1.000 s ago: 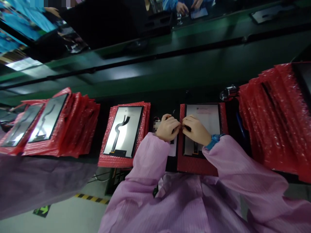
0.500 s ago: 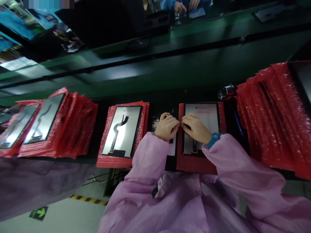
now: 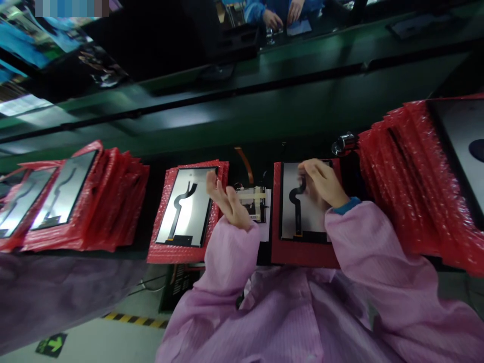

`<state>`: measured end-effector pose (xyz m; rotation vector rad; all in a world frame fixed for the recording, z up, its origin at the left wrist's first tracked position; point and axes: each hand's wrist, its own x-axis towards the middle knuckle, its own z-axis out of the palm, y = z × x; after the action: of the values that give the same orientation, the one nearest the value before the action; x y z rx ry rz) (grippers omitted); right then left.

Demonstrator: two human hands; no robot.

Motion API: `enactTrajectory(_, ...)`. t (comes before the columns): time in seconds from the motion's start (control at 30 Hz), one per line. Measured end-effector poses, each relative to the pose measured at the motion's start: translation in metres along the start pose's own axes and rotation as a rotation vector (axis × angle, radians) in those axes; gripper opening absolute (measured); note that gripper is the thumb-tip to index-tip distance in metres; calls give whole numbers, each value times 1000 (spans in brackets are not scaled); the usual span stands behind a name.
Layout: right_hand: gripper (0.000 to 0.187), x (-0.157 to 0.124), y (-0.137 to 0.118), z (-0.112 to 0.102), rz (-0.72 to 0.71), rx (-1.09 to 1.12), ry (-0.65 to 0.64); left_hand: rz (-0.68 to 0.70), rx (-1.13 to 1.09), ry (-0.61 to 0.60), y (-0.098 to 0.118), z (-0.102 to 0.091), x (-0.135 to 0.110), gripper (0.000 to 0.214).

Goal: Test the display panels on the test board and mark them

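Note:
My left hand [image 3: 229, 202] is raised with fingers apart and nothing in them, beside the right edge of a flat display panel [image 3: 200, 201] with a dark bent ribbon cable [image 3: 177, 204]. My right hand [image 3: 325, 184] is over the upper part of a second display panel [image 3: 287, 176], its fingers stretched out near the top end of that panel's ribbon cable [image 3: 296, 201]. Whether the fingertips touch the cable, I cannot tell. Both panels lie on red bubble-wrap sleeves. Between them sits a small circuit assembly [image 3: 254, 201] with yellowish tape. A thin orange strip [image 3: 245, 165] shows above it.
Piles of red bubble-wrap sleeves [image 3: 397, 186] with panels stand at the right and at the left [image 3: 109, 201]. A shiny metal object [image 3: 344, 144] lies by the right pile. A dark sleeve [image 3: 56, 297] is at lower left. Across the bench, another person's hands [image 3: 283, 17] are at work.
My hands were together at the left edge of the right panel. They have parted, left hand leftward and opened, right hand rightward. The ribbon cable and the orange strip have come into view.

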<state>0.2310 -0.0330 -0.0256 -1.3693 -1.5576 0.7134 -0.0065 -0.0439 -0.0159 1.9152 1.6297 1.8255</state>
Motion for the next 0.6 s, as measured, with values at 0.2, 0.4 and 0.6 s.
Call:
enactTrajectory(0.2,45,10,22,-8,-29,-613,28,367,30,-791,41,-28,-66,72)
enactTrajectory(0.4,39,14,17,0,66,-759,21,285,128,-945,46,-36,-99,72)
enactTrajectory(0.6,38,9,-8,-14,96,-861,76,14,70,-926,43,-44,-97,100)
